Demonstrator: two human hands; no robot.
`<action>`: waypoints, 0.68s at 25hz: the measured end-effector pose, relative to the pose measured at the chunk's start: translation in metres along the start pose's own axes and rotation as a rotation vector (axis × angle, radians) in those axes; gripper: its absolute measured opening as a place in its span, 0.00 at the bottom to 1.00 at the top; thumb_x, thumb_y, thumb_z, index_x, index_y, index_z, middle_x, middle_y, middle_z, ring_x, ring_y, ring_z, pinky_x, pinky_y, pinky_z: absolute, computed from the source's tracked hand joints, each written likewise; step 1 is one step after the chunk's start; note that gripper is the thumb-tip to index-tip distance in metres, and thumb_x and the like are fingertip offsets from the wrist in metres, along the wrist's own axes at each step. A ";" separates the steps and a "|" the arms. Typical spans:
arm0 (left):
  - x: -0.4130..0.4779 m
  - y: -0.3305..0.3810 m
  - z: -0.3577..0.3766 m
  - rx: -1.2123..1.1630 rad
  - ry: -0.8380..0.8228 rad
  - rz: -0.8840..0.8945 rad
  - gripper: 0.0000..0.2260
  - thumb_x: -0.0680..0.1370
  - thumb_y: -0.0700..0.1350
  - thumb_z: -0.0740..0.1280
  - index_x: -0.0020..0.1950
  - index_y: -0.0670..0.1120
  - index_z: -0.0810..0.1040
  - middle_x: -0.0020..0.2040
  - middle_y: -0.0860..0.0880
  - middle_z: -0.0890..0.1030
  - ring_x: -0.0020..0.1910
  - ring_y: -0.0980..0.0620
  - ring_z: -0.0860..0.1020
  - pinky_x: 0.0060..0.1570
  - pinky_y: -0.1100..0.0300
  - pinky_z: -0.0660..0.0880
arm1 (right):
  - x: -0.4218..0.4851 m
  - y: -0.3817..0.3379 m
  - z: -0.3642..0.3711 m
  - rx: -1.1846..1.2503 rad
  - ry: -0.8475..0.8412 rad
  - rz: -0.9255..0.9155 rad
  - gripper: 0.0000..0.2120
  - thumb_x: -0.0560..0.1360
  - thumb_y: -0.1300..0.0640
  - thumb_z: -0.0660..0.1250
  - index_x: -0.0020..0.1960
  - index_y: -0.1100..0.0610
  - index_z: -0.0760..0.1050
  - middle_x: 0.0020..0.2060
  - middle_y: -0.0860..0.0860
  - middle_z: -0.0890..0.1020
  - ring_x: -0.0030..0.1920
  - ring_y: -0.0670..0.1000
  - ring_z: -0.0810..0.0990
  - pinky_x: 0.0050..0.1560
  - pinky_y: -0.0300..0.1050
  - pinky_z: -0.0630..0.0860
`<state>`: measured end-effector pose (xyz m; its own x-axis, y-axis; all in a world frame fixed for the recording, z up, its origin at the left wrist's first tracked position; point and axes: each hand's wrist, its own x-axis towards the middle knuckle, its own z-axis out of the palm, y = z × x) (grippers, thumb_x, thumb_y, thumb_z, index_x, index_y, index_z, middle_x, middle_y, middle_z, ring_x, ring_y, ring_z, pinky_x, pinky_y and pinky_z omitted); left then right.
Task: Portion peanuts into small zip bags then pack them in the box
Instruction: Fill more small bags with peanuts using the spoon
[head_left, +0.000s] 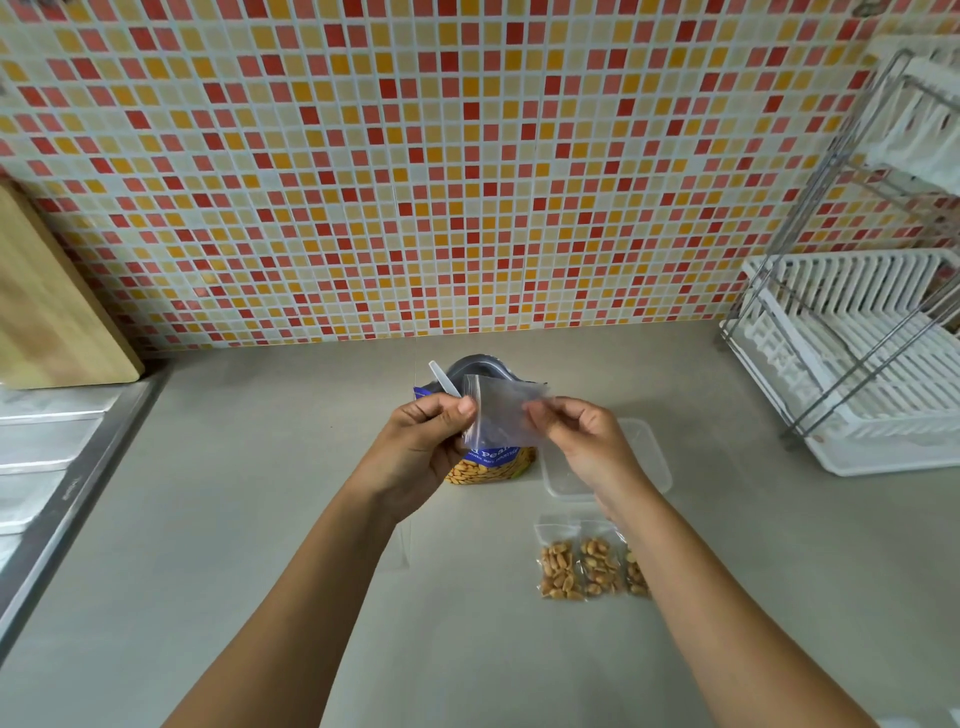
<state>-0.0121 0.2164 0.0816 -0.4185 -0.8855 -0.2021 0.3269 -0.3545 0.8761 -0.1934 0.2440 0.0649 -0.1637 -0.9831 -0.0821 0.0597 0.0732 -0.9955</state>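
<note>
zip bag (501, 415) pinched between left grip (426, 441) and right grip (582, 441).

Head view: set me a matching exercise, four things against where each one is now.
1 empty zip bag
2 peanut pack
3 clear plastic box
4 filled zip bags

a in a row on the counter, nearest the person
b pinched by left hand and right hand
c standing behind the hands
d right of the pack, beyond the filled bags

Pairs: 1-b, 2-c, 3-d, 4-a

hands: left hand (426, 436) and right hand (582, 441) pinch empty zip bag (501, 415) | behind: peanut packet (493, 467)
</note>
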 end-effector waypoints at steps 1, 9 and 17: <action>0.001 -0.002 0.002 -0.082 -0.007 -0.018 0.08 0.69 0.45 0.67 0.42 0.40 0.80 0.42 0.42 0.74 0.42 0.49 0.71 0.42 0.65 0.76 | 0.000 0.002 0.002 -0.013 -0.018 0.023 0.05 0.75 0.59 0.66 0.46 0.55 0.80 0.34 0.42 0.84 0.38 0.36 0.81 0.40 0.27 0.73; -0.004 0.003 0.003 0.299 0.116 0.095 0.05 0.76 0.40 0.66 0.42 0.44 0.80 0.38 0.44 0.78 0.37 0.53 0.75 0.41 0.62 0.75 | 0.001 0.005 -0.004 0.059 0.096 0.047 0.05 0.75 0.59 0.66 0.46 0.52 0.80 0.36 0.43 0.84 0.40 0.38 0.82 0.41 0.30 0.74; -0.002 0.010 0.003 0.859 0.364 0.213 0.07 0.76 0.37 0.66 0.43 0.48 0.80 0.36 0.50 0.81 0.34 0.53 0.77 0.37 0.64 0.75 | -0.003 -0.002 -0.005 0.296 0.012 0.173 0.08 0.77 0.61 0.63 0.52 0.60 0.79 0.35 0.49 0.82 0.35 0.42 0.80 0.36 0.31 0.76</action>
<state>-0.0109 0.2158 0.0921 -0.0854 -0.9963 0.0022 -0.4285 0.0387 0.9027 -0.1981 0.2476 0.0669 -0.1379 -0.9582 -0.2507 0.3708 0.1848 -0.9102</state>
